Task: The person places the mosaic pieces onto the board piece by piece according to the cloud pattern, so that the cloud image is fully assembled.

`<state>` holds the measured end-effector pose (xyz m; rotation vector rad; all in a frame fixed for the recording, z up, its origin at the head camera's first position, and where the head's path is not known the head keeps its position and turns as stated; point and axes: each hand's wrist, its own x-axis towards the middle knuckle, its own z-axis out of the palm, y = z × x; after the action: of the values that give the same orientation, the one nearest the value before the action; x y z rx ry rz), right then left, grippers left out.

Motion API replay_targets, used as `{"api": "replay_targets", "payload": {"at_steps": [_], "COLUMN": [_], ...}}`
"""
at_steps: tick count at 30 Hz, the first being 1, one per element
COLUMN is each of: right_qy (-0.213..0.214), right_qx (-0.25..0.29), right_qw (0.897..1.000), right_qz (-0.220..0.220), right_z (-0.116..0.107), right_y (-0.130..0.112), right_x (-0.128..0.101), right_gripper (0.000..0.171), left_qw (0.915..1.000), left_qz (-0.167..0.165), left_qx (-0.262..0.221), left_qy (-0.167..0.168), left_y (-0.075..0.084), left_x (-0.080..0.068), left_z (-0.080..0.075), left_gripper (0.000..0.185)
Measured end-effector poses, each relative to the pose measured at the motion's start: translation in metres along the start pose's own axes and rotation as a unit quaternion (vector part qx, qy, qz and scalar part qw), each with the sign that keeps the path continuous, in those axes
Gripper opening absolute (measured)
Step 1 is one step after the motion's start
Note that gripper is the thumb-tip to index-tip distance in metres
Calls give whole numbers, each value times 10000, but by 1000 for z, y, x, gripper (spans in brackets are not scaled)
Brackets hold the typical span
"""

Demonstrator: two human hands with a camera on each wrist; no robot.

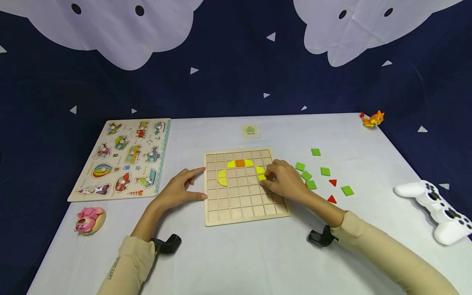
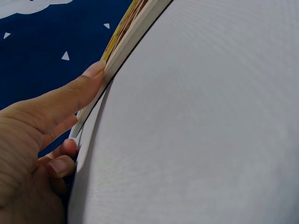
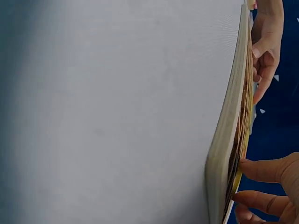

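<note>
A square wooden grid board [image 1: 236, 205] lies mid-table. In its cells sit an orange square [image 1: 240, 163] between two yellow quarter-circles [image 1: 249, 162], and a yellow half-round [image 1: 222, 178] made of two pieces at the left. My left hand [image 1: 178, 188] touches the board's left edge with index finger and thumb spread apart. In the left wrist view its thumb [image 2: 88, 77] rests along the rim. Over the board's right side, my right hand [image 1: 284, 178] has thumb and index finger bent at a lower yellow quarter-circle [image 1: 262, 178], below another yellow quarter-circle [image 1: 260, 169], partly hiding them.
Green squares [image 1: 325, 171] and red triangles [image 1: 332, 199] lie scattered right of the board. Behind it is a small pattern card [image 1: 250, 131]. A vehicle puzzle [image 1: 121, 159] and pink pig toy [image 1: 89, 220] are left; a white controller [image 1: 439, 211] and orange figurine [image 1: 373, 119] right.
</note>
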<state>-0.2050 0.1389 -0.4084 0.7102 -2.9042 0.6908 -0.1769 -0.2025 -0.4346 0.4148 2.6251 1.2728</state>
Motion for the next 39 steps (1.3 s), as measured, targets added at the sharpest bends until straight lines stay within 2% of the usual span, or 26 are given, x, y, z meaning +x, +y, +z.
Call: {"api": "replay_targets", "payload": {"at_steps": [3,8,12,15,20,24,27,33,39], "right_qy": [-17,-268,-352,-270,53,288,248,-151,-299], "right_qx": [-58,428,562,369,-178,-367,-325,-243,-257], "right_qw": [9999,9953,9917,9939,9993,9989,9990,9975,9957], "right_qz": [123,822,1101,1006,313,35,190,646,843], "right_z": [-1,-3,-3,-3,-6,-16,-28,-50,-57], "right_y": [-3,-8,-11,-11,-4,12,32,73,95], "right_x": [1,4,6,4,-1,-6,-7,-8,-11], "right_gripper": [24,21,21,21,30,38,41,41,34], "left_qw": [10000,10000,10000,10000,10000,10000,10000,10000,10000], "left_qz": [5,17,15,-4,-13,2,-6,-26,-53], "left_qx": [0,31,31,15,18,50,76,65,51], "left_qy": [-15,1,36,38,46,38,39,57,54], "left_y": [0,0,-1,-1,0,1,2,2,1], "left_x": [0,0,-1,-2,-2,-1,0,0,0], "left_z": [0,0,-1,-1,0,0,0,1,1], "left_gripper": [86,86,86,86,86,86,86,86,86]}}
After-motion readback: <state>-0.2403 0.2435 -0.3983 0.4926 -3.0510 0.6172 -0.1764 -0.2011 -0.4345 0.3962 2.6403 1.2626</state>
